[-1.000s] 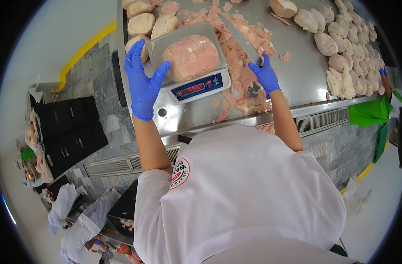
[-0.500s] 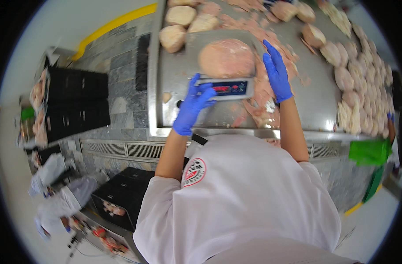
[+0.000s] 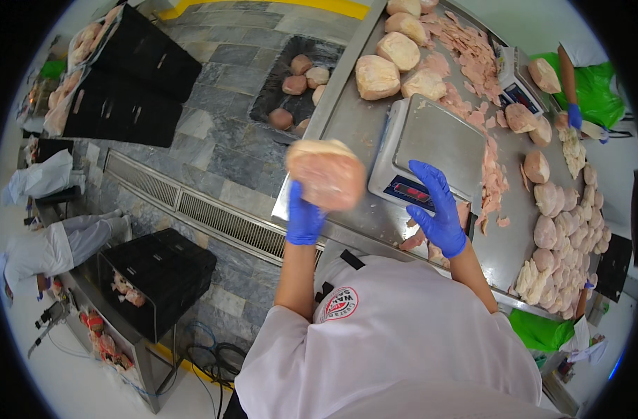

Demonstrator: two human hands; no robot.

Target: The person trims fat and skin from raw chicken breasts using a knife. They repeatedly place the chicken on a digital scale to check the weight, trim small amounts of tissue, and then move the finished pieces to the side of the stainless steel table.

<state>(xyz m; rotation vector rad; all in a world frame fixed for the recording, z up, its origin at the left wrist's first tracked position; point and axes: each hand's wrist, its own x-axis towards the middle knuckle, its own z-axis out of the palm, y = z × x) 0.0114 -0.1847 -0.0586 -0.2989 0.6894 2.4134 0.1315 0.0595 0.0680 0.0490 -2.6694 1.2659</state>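
In my left hand is a large rounded piece of raw poultry meat, pink with a pale skin edge and slightly blurred. I hold it from below, up near the table's left edge, with my fingers partly hidden beneath it. My right hand is open, thumb and fingers apart, beside the lit display of a weighing scale. Nothing lies on the scale's metal platform. Both hands wear blue gloves.
Rounded meat pieces and pale trimmings lie on the steel table. A black crate with several pieces stands on the floor at left. More pieces cover the right end. A co-worker's gloved hand is near another scale.
The meat piece on the scale is off it, and my left hand now holds one to the left. My right hand stays open near the scale. The view has turned, bringing the floor crate into sight.
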